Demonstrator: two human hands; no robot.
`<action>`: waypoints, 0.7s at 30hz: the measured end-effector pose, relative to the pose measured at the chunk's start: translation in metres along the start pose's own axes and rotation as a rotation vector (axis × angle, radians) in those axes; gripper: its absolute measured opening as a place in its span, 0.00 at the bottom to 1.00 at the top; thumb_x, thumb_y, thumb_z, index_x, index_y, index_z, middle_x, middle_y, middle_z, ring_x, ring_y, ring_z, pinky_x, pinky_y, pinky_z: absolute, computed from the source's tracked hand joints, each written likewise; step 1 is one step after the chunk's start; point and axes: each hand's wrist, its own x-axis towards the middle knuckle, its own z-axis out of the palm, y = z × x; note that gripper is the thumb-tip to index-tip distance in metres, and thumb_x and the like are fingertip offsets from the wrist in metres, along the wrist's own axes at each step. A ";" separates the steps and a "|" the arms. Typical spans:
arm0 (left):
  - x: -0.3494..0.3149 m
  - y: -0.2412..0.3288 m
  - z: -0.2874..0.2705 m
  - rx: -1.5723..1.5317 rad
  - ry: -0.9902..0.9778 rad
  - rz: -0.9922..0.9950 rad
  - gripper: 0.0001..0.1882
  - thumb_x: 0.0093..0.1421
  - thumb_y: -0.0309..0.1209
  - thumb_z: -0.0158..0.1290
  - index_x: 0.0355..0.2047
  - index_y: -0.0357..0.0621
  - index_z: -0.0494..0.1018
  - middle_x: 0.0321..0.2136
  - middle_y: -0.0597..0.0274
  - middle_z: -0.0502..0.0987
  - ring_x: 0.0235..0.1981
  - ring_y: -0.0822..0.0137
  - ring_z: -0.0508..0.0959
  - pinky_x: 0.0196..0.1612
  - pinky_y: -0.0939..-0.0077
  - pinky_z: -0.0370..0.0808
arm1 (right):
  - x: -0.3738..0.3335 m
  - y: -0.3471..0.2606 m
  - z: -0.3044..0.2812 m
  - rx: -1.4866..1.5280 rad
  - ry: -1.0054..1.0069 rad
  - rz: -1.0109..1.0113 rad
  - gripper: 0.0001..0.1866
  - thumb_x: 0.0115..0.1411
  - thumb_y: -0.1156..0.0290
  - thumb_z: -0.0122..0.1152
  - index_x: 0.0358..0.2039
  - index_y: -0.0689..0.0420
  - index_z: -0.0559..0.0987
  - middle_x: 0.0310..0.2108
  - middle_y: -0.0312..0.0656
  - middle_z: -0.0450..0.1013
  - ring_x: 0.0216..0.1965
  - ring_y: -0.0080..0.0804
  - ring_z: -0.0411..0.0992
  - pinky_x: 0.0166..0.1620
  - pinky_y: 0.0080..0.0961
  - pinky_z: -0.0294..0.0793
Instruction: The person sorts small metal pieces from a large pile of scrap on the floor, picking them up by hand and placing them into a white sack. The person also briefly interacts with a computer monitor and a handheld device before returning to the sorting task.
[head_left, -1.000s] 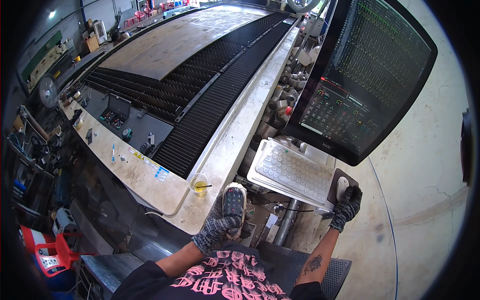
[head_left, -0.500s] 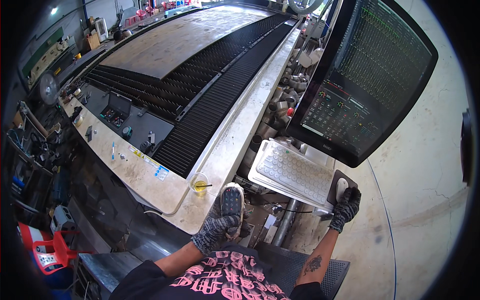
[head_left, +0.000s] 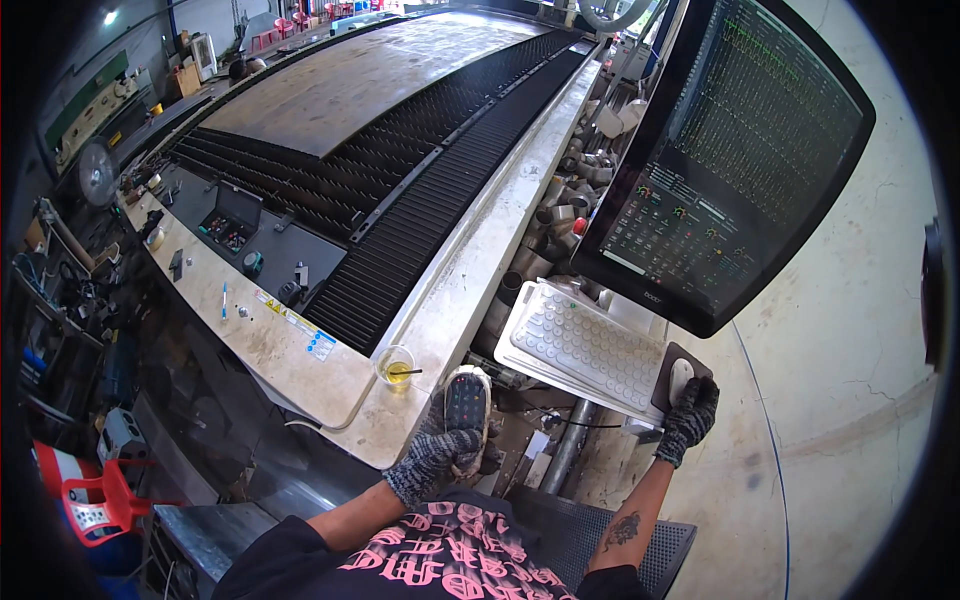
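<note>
My left hand (head_left: 437, 462), in a grey-and-black knit glove, is closed around a handheld remote control (head_left: 466, 402). The remote is dark-faced with small coloured buttons and has a worn whitish edge; its lower part is hidden by my fingers. In a matching glove, my right hand (head_left: 688, 418) curls over the near end of a white computer mouse (head_left: 681, 374). That mouse sits on a dark pad (head_left: 664, 392) beside a white keyboard (head_left: 595, 345) on a shelf. Above the keyboard stands a large tilted monitor (head_left: 745, 170) showing rows of green line drawings on black.
A plastic cup (head_left: 394, 366) of yellow liquid stands on the machine bed's pale edge (head_left: 350, 395). On the slatted bed (head_left: 400, 200) lies a big metal sheet (head_left: 340, 85). Metal offcuts (head_left: 535, 262) pile beneath the monitor. A red chair (head_left: 112, 505) is at lower left.
The whole view has shifted very slightly. Both hands keep their places on the remote control and the mouse.
</note>
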 end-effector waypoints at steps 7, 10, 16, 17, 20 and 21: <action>0.004 0.001 0.000 0.011 0.021 -0.001 0.39 0.55 0.28 0.63 0.66 0.50 0.58 0.43 0.48 0.79 0.38 0.54 0.83 0.38 0.58 0.84 | -0.002 -0.004 -0.001 -0.014 0.014 -0.043 0.19 0.68 0.60 0.59 0.50 0.64 0.79 0.49 0.50 0.79 0.50 0.44 0.77 0.58 0.36 0.72; 0.004 0.000 0.003 0.010 0.017 0.004 0.39 0.56 0.28 0.62 0.66 0.49 0.58 0.43 0.48 0.79 0.38 0.54 0.84 0.39 0.58 0.84 | 0.001 0.000 -0.002 0.000 0.005 -0.017 0.20 0.68 0.61 0.60 0.52 0.64 0.79 0.51 0.49 0.79 0.52 0.41 0.77 0.58 0.34 0.72; 0.004 0.000 0.000 -0.020 0.014 -0.032 0.39 0.56 0.27 0.61 0.66 0.50 0.58 0.44 0.49 0.79 0.39 0.53 0.84 0.39 0.58 0.84 | -0.001 0.000 -0.002 0.019 0.006 -0.023 0.20 0.68 0.59 0.59 0.50 0.64 0.79 0.49 0.50 0.79 0.51 0.43 0.76 0.58 0.36 0.72; 0.002 -0.001 -0.004 -0.030 0.011 -0.037 0.39 0.56 0.27 0.61 0.66 0.50 0.58 0.44 0.50 0.79 0.39 0.53 0.84 0.39 0.58 0.84 | -0.002 0.003 0.002 0.042 0.004 -0.025 0.20 0.68 0.59 0.59 0.50 0.64 0.79 0.49 0.50 0.79 0.51 0.43 0.76 0.58 0.36 0.71; 0.003 0.011 0.014 0.025 -0.007 0.075 0.40 0.55 0.26 0.61 0.67 0.53 0.57 0.46 0.51 0.78 0.39 0.53 0.84 0.38 0.55 0.85 | 0.004 0.021 0.009 0.043 0.001 -0.025 0.22 0.67 0.57 0.60 0.51 0.64 0.78 0.50 0.50 0.78 0.52 0.43 0.76 0.59 0.35 0.71; 0.003 0.012 0.008 -0.012 0.005 0.075 0.41 0.56 0.25 0.61 0.68 0.55 0.56 0.47 0.51 0.78 0.39 0.52 0.84 0.38 0.53 0.85 | 0.000 0.013 0.010 0.013 -0.023 -0.018 0.23 0.68 0.57 0.60 0.51 0.64 0.78 0.52 0.49 0.78 0.53 0.42 0.76 0.59 0.34 0.70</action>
